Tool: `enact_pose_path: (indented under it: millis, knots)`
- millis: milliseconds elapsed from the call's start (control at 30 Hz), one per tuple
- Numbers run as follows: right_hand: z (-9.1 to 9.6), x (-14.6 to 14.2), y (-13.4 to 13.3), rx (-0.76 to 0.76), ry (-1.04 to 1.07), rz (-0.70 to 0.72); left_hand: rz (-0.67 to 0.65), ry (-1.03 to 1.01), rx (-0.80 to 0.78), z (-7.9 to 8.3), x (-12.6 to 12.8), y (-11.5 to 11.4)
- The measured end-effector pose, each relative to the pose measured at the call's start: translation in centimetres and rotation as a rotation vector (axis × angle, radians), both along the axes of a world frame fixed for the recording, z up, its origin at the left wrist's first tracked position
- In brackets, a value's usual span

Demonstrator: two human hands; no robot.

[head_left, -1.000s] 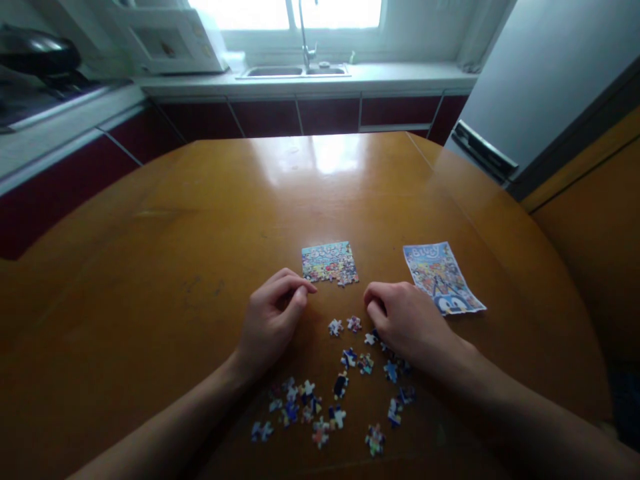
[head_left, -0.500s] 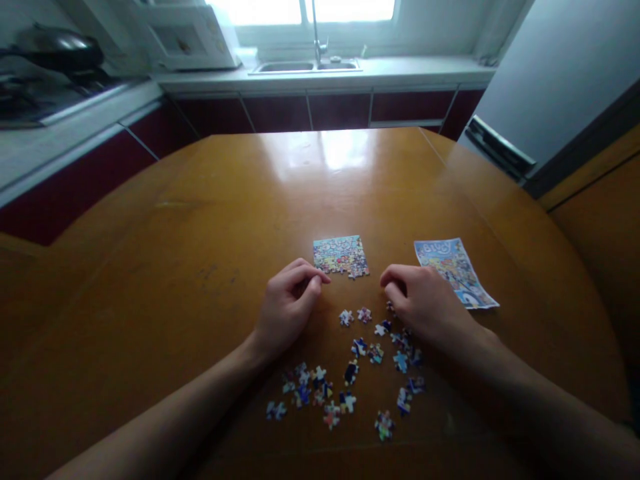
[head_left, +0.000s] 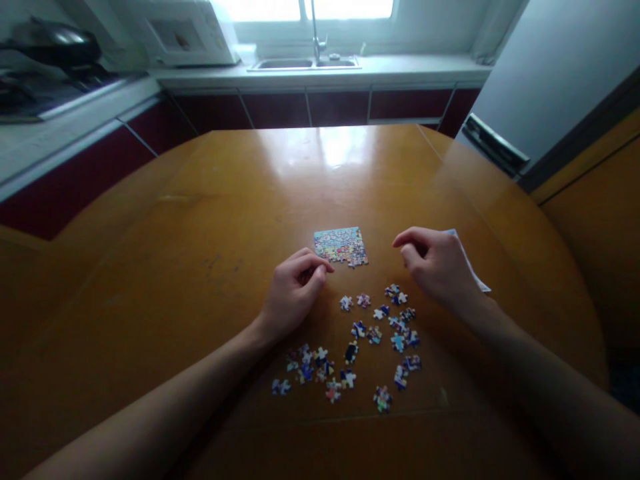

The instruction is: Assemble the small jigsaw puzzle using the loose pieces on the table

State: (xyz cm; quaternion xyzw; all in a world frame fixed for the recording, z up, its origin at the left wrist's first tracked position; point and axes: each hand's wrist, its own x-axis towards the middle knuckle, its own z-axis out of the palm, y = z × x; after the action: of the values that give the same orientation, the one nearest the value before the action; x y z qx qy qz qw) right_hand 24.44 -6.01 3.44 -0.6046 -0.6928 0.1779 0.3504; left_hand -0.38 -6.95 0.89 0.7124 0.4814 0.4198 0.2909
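Left hand, right hand (both curled) beside loose puzzle pieces.

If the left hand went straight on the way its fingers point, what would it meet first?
Likely the assembled puzzle block: the curled fingers of the left hand point forward and right, just short of its near left corner, with only bare table between. Their height above the table is unclear.

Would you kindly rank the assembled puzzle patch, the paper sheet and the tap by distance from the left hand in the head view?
1. Assembled puzzle patch, just beyond the left hand.
2. Paper sheet, behind the right hand.
3. Tap, over the far sink.
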Motion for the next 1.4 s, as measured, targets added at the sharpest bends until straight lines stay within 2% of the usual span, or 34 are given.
enact_pose_path:
  millis: [900,1000,1167,1267,1400]
  knots:
    - [-0.2,-0.3,0.0,-0.017,-0.004,0.039,-0.014,0.015,0.001,0.0,0.0,0.1]
    - [-0.4,-0.3,0.1,-0.022,-0.009,0.046,-0.086,0.045,-0.008,-0.1,0.1,0.0]
    - [-0.6,-0.7,-0.2,-0.068,-0.027,0.060,-0.351,0.306,0.077,-0.4,0.3,-0.3]
    - [-0.7,-1.0,-0.4,-0.086,-0.046,0.072,-0.390,0.412,0.124,-0.7,0.3,-0.3]
    - [-0.9,-1.6,-0.7,-0.094,-0.072,0.090,-0.414,0.456,0.155,-1.0,0.3,-0.3]
